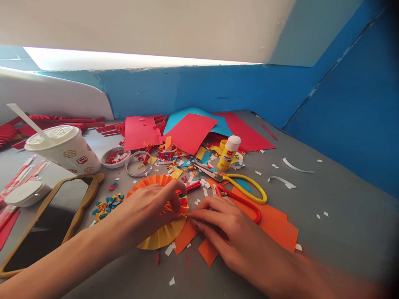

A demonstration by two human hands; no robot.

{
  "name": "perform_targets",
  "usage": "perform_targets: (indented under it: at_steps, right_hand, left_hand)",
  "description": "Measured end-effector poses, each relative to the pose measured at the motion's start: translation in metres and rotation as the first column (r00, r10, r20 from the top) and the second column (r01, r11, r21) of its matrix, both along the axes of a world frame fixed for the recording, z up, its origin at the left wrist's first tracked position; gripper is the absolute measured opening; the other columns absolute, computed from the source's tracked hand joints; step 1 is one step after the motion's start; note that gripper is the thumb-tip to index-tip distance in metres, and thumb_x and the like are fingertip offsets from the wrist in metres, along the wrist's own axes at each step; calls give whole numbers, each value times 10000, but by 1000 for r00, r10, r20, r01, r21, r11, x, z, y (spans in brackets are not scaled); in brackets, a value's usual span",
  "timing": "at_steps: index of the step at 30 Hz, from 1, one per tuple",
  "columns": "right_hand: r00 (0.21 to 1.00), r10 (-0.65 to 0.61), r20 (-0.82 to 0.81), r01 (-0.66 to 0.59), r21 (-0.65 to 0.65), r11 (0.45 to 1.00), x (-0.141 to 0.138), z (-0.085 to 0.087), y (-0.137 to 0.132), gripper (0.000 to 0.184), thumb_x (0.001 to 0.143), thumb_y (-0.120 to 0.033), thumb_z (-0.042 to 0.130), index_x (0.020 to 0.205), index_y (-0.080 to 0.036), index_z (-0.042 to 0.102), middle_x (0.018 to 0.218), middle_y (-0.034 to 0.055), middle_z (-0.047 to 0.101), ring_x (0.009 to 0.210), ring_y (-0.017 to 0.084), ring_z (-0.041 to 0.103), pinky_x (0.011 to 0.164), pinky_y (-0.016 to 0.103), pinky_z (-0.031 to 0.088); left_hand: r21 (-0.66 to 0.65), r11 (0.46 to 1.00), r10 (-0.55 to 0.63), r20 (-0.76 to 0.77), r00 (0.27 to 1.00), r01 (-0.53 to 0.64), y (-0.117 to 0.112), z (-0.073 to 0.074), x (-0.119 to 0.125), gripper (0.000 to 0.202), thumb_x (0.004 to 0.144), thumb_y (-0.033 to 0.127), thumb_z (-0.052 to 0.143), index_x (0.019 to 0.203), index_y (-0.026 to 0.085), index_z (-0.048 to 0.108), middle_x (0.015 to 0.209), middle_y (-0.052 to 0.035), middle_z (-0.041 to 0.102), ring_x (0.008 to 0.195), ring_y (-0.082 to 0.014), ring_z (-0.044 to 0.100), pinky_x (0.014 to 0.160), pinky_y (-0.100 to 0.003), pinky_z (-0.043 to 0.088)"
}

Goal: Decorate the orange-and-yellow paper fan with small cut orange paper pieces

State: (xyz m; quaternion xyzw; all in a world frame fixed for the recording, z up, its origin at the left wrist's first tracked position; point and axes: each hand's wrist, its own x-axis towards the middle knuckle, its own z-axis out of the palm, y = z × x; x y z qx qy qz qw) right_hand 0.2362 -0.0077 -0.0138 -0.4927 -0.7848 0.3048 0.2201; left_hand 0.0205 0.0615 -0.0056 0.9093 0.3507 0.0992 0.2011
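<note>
A pleated paper rosette, orange at the top [149, 182] and yellow at the bottom [162, 234], lies on the grey table with small coloured pieces at its centre. My left hand [149, 203] grips it from the upper left, fingers curled over the centre. My right hand [218, 224] comes in from the lower right, its fingertips pinching the rosette's right side. Under that hand lies an orange paper sheet [274, 224]. Just above it are red-handled scissors [241, 202] and yellow-handled scissors [246, 188].
A glue stick [229, 153], red and blue paper sheets [190, 133], a tape roll [138, 163] and a small dish of red scraps [115, 157] stand beyond the hands. A paper cup [64, 147] and a gold-framed mirror [50, 224] are at left. Blue walls rise behind.
</note>
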Motion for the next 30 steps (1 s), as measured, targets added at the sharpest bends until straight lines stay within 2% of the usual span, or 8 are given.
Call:
perform_targets:
  at_steps: [4, 11, 21, 26, 30]
  right_hand:
    - [999, -7, 45, 3, 82, 997, 0, -2, 1, 166, 952, -198, 551, 1076, -275, 630, 1012, -17, 574, 950, 166, 510, 859, 336, 414]
    - [997, 43, 58, -53, 181, 982, -4, -8, 8, 168, 978, -167, 490, 1030, -231, 637, 973, -10, 583, 897, 153, 511, 919, 356, 354]
    - [995, 86, 54, -94, 186, 978, -5, -9, 7, 206, 988, -154, 455, 1074, -211, 633, 975, 6, 587, 881, 150, 510, 918, 346, 351]
    - [997, 57, 53, -65, 183, 981, -5, -9, 8, 88, 917, -262, 613, 986, -212, 635, 997, -2, 598, 933, 177, 513, 872, 346, 361]
    - [997, 40, 61, -50, 174, 983, -5, -7, 9, 71, 887, -260, 645, 934, -207, 644, 947, -7, 607, 907, 185, 524, 836, 353, 362]
  left_hand:
    - [3, 998, -61, 1, 998, 61, 2, -1, 0, 295, 929, 231, 557, 1181, 236, 405, 903, 14, 671, 782, -157, 655, 669, -248, 444]
    - [6, 1000, -19, -46, 999, 19, 1, 0, 0, 289, 925, 284, 579, 1148, 266, 397, 918, 33, 659, 797, -168, 648, 666, -252, 427]
    - [45, 998, -46, -57, 997, 49, 0, 2, 1, 276, 928, 303, 579, 1129, 245, 398, 904, 34, 665, 777, -176, 650, 649, -269, 426]
    - [23, 996, -81, -67, 994, 83, 2, 6, -2, 360, 886, 203, 629, 1159, 261, 402, 940, 38, 679, 825, -180, 654, 710, -284, 423]
    - [-6, 995, -102, -50, 994, 102, 3, 7, -4, 380, 862, 170, 643, 1155, 266, 420, 993, 25, 685, 882, -184, 654, 728, -280, 427]
